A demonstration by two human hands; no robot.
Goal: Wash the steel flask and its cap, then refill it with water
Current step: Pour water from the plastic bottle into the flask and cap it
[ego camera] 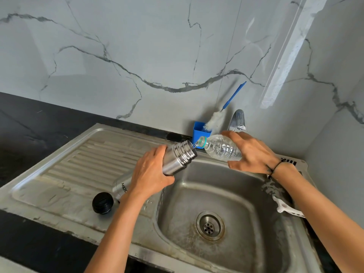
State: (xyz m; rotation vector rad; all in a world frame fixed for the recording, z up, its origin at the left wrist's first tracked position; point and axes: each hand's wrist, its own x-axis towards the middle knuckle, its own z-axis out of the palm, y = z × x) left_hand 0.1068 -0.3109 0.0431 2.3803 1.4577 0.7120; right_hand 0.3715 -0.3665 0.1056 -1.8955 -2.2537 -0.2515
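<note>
The brushed steel cylindrical flask (177, 159) is uncapped, tilted with its threaded mouth up and to the right over the sink basin's edge; a clear ribbed plastic water bottle (221, 147) lies tipped, its teal-ringed mouth at the flask's opening, water trickling across; the round black cap (102, 202) rests apart on the steel draining board.

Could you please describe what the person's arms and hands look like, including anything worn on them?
Both forearms are bare, with no sleeves in view. The right hand has a thin dark cord bracelet with a small knot or bead at the wrist. The left hand shows no rings, watch or bands. No gloves on either.
</note>
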